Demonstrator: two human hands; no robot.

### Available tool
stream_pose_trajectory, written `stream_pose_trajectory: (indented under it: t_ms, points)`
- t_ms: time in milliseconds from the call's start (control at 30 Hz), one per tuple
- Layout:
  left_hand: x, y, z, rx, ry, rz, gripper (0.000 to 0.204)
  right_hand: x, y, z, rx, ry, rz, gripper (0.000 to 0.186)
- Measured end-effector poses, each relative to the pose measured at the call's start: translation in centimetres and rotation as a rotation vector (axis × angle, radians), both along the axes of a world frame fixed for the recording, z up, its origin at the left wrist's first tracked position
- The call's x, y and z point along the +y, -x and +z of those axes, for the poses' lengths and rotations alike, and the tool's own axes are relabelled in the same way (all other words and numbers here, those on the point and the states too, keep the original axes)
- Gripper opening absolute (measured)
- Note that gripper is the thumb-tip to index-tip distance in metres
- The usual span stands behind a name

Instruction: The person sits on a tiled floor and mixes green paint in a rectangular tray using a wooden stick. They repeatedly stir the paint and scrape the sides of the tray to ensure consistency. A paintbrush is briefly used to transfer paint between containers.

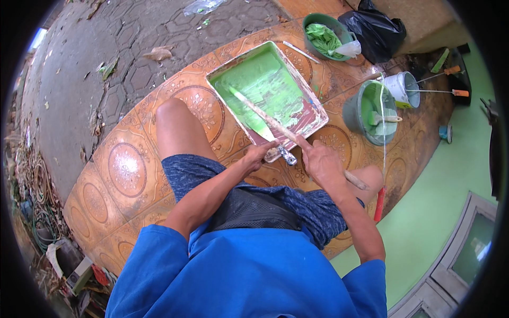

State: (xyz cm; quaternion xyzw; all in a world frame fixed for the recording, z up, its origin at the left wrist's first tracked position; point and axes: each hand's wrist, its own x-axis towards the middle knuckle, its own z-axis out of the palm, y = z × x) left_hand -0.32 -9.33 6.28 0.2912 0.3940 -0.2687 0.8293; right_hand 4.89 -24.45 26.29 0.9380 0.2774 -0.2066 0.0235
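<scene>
Far to the left of the paint tray (317, 119), a messy pile of hoses (41, 180) lies by the grey paving (79, 111). Nearer the tray, but still to its left, is a dry leaf (158, 53). The tray sits on the orange tiles (114, 209), with wet green paint (254, 69) in it. The left hand (256, 156) is at the tray's near edge, its fingers closed in a narrow pinch on a flat tool (260, 127). The tool's green end is over the tray, and its spotty handle pokes out past the near edge. The right hand (322, 161) is just off the tray's near right corner, its fingers wrapped around a long wooden stick (254, 108). The stick's green tip is over the tray. To the right of the tray are a bucket with green stuff inside (347, 38), a grey bucket (354, 114) with a brush (389, 118) in it, a black bag (374, 33) and a white pail (395, 85).
</scene>
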Motion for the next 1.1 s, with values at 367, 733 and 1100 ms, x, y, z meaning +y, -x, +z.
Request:
stream_pose_trajectory:
  t_ms: [367, 733, 1100]
  points:
    - [-0.1, 0.0, -1.3, 0.016, -0.022, -0.055, 0.029, 0.8, 0.1, -1.6, -0.036, -0.072, 0.032, 0.04]
    - [-0.2, 0.0, -0.3, -0.012, -0.011, -0.043, 0.031, 0.0, -0.6, 0.3, 0.047, 0.044, -0.025, 0.04]
    - [-0.2, 0.1, -0.8, -0.035, -0.014, -0.054, 0.038, -3.9, -2.3, -0.2, -0.156, -0.062, -0.138, 0.038]
